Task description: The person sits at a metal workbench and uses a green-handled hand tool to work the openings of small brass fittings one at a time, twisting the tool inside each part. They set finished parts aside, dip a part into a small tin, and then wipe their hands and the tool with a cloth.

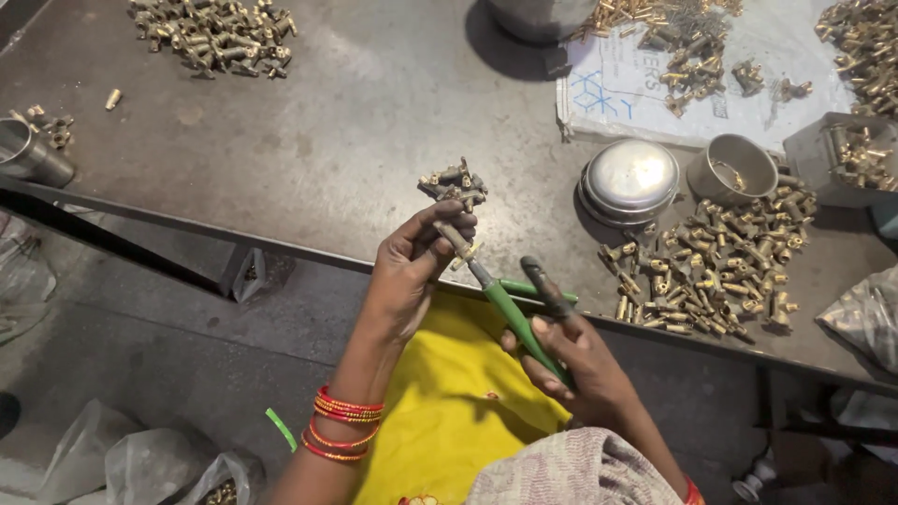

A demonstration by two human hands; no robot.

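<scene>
Nearest, a yellow cloth (440, 411) lies over the person's lap, below the front edge of the metal worktop (355, 122). Over it the right hand (571, 360) is closed around the green handles of a pair of pliers (510, 309) — their nose points up and left, gripping a small brass fitting (458, 245). The left hand (412, 266), red bangles on its wrist, has its fingers curled round that same fitting, pinching it from the left side just over the worktop's front edge. Just beyond the fingertips a small cluster of brass fittings (454, 182) sits on the worktop. Toward the right edge lies a larger heap of brass parts (716, 266), with a domed steel lid (630, 178) and a steel cup (734, 168) behind it. Farther back — near the far left corner — is another brass pile (215, 36).
</scene>
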